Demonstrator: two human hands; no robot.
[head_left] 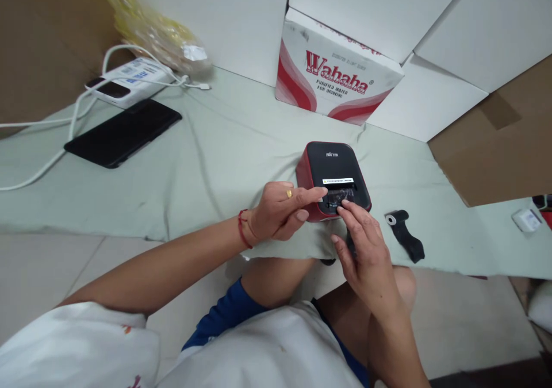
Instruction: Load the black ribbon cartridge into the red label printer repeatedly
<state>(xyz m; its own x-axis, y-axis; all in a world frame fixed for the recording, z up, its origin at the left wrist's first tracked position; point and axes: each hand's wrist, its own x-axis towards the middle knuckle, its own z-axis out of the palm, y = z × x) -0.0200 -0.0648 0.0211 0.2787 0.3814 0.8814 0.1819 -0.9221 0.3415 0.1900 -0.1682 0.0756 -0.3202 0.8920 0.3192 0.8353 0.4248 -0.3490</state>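
Left hand [278,212], grip released, rests on the red-black printer [332,166]; right hand [364,256] sits at its front slot [338,195], grip unclear

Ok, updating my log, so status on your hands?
Left hand, right hand at front of black-and-red label printer. Black strip beside it on pale green cloth.

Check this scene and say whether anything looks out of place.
Yes: a black strip with a white core lies loose on the pale green cloth beside the black-and-red printer, and crumpled shiny film shows in its front window by the right hand.
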